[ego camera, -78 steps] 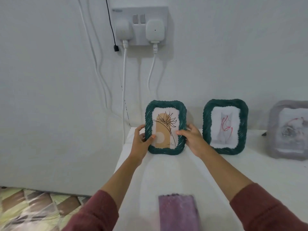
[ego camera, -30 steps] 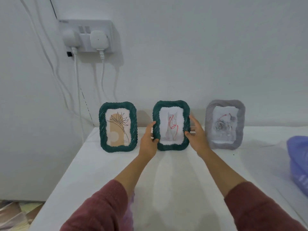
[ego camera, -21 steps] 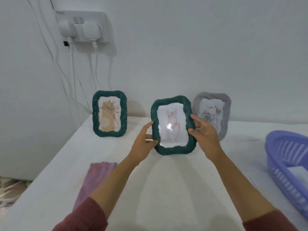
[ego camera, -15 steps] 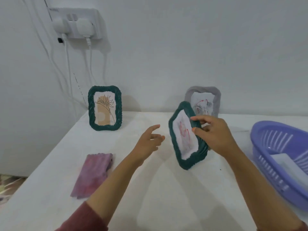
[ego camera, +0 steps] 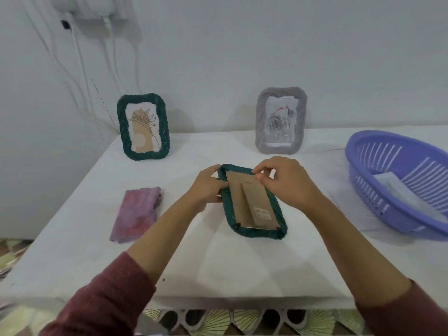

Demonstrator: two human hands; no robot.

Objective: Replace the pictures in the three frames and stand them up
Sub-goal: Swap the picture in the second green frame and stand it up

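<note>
Head view: green frame [ego camera: 252,202] face down mid-table, in front of the standing grey frame [ego camera: 280,121], left hand [ego camera: 208,187] gripping its edge to steady it, right hand [ego camera: 283,183] pinching the cardboard backing's [ego camera: 249,197] top, likely to free the picture.

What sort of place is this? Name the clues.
Probably a home room: a white table against a plain wall, a wall socket with plugged-in cables, and a patterned tile floor.

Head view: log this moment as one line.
green frame face down on table | left hand grips its left edge | right hand pinches backing's top | other two frames upright
</note>
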